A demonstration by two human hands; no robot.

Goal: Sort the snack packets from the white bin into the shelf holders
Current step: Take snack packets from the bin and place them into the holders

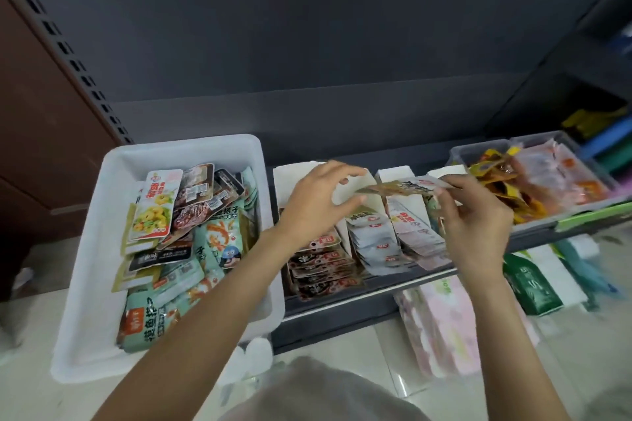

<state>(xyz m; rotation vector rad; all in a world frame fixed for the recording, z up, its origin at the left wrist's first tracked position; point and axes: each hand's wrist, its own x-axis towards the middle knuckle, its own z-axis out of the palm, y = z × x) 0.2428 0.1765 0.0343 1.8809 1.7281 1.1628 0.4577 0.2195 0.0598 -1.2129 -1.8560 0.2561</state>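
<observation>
Packet held over shelf holders
Right hand (473, 215) pinches 1 snack packet (407, 187) flat above the white holders (393, 175), probably picking its slot; left hand (316, 202) spread wide, steadying a divider.

White bin (102, 249); orange-yellow packets (506, 188) in grey tray (461, 152).

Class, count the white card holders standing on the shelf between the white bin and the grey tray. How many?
3 show: left holder under the left hand, middle holder, right holder behind the right hand. The hands may hide more.
</observation>
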